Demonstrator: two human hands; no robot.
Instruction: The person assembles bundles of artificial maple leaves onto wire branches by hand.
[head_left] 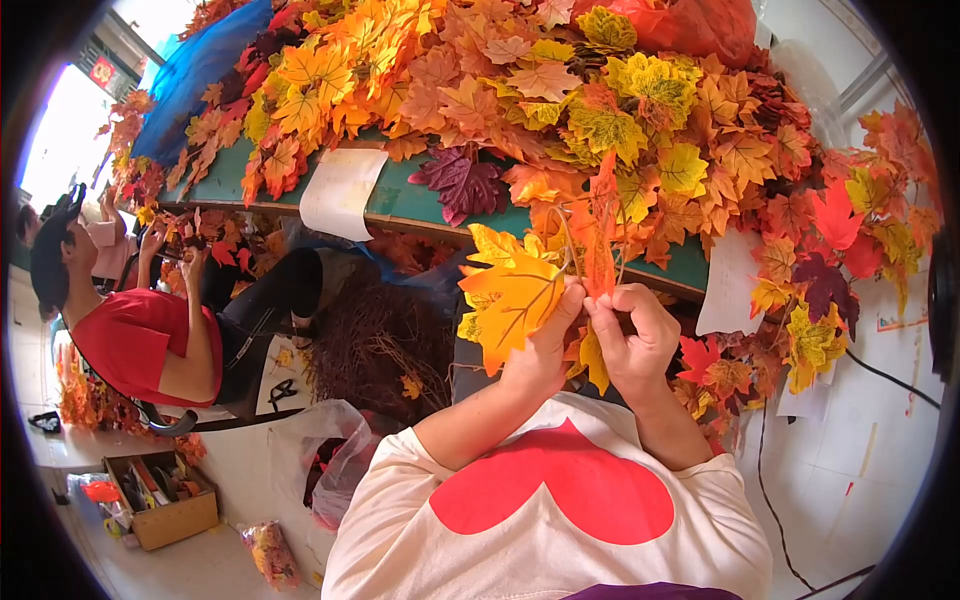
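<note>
In front of my chest, my left hand is closed round the stems of a small bunch of artificial maple leaves. A large yellow-orange leaf of that bunch spreads over the left side of this hand. Right beside it, my right hand pinches at the base of an upright orange-red artificial leaf, the fingertips of both hands nearly touching. Thin brown stems run between the two hands. Exactly where the stems meet is hidden by my fingers.
A green table bears a big heap of artificial leaves. Paper sheets hang over its edge. Below lies a bundle of brown twigs. To the left sits a person in red; a cardboard box stands on the floor.
</note>
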